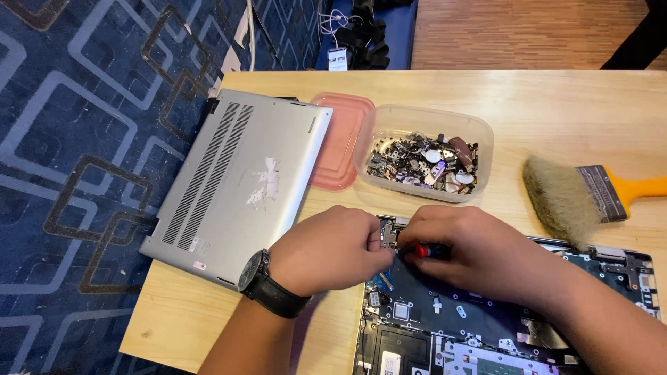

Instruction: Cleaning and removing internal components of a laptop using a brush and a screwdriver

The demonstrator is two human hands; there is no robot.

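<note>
An opened laptop chassis [479,326] lies at the table's near edge, its dark inner board exposed. My left hand [330,250], with a black wristwatch on the wrist, pinches a small metal part at the chassis's upper left corner. My right hand [472,250] is closed around a small screwdriver with a red and blue handle [425,251], its tip pointing toward that same corner. The two hands almost touch.
A silver laptop bottom cover [236,180] lies to the left, overhanging the wooden table [556,104]. Behind the hands stand a clear plastic tub [424,156] of several small screws and parts and its pink lid [340,139]. A wide paintbrush [590,194] with an orange handle rests at the right.
</note>
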